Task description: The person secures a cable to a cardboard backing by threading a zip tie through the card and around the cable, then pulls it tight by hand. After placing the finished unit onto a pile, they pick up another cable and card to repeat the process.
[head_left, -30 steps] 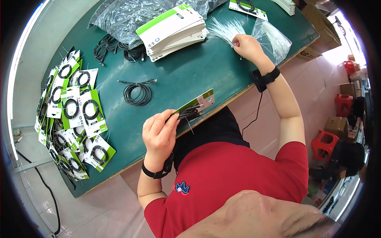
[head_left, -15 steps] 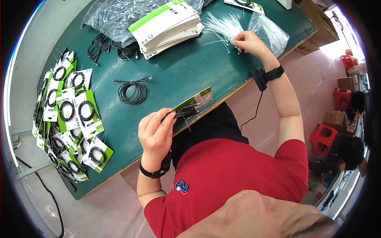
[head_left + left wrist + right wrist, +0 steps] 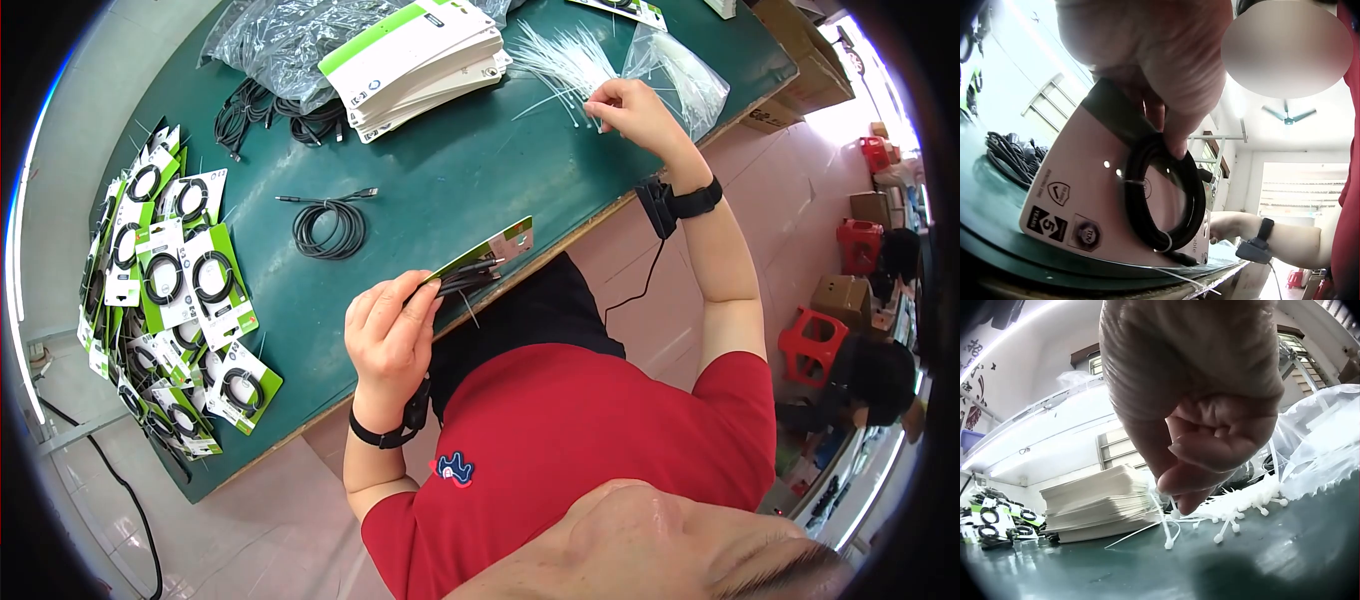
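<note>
**Mia:** Cable card (image 3: 487, 252) first. Where was it, and why did it stick out like that?

**Tom:** It was in the left hand (image 3: 390, 335), up off the green surface (image 3: 450, 190), just over the near edge. The fingers (image 3: 1166, 94) were curled round the card's end and the black cable (image 3: 1163, 194) coiled on it. I think the thumb pressed the coil flat so it could not spring off.

**Mia:** What did the right hand (image 3: 635, 110) do?

**Tom:** It was far off at the back, by the pile of white zip ties (image 3: 560, 62). Its fingers (image 3: 1204, 456) were bunched tight and pinched one thin tie (image 3: 1163, 525) from the heap.

**Mia:** Why were the ties spread out?

**Tom:** Maybe so one could be picked easily. More sat in a clear bag (image 3: 680, 70) just beside them.

**Mia:** And the other stuff?

**Tom:** A stack of blank cards (image 3: 415, 65) lay at the back, near the ties. One loose cable (image 3: 327, 222) lay in the middle. Lots of cards with cables on them (image 3: 170, 290) were heaped on the left, well apart from the blank ones. I guess that kept them from mixing.
</note>
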### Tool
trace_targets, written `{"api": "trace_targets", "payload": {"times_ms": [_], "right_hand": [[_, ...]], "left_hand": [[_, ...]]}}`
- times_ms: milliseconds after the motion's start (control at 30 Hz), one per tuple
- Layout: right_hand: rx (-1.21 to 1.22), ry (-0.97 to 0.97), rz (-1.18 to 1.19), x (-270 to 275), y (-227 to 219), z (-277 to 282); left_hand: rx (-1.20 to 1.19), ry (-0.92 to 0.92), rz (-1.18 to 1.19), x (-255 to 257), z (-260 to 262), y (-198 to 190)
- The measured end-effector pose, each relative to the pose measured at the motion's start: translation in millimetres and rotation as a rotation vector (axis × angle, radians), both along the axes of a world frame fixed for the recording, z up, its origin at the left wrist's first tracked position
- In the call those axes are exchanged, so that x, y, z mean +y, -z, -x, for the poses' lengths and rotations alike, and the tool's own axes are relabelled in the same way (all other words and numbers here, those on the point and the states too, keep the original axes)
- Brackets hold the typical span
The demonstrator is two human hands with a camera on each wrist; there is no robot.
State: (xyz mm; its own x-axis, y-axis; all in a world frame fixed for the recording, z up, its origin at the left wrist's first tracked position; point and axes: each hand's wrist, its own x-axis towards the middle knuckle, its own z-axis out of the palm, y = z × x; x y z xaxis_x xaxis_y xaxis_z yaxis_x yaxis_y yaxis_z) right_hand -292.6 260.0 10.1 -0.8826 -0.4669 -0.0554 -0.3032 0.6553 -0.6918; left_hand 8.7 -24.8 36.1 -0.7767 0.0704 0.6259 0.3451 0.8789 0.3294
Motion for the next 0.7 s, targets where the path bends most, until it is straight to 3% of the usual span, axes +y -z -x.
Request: {"api": "trace_targets", "payload": {"times_ms": [233, 333, 600, 700], "right_hand": [[0.178, 0.022, -0.069, -11.0, -4.8, -8.5], [-0.266, -0.06, 0.419, -20.6, -30.3, -32.2], [-0.427, -0.457, 0.695, -43.6, -49.8, -63.9], [-0.433, -0.483, 0.717, -53.4, -54.6, -76.5]], "left_hand": [[-0.003, -0.002, 0.0, 0.1, -0.2, -0.1], [-0.007, 0.012, -0.014, -0.3, -0.2, -0.6], [-0.024, 0.018, -0.036, -0.6, -1.8, -0.9], [-0.023, 0.015, -0.035, 0.1, -2.7, -1.8]]}}
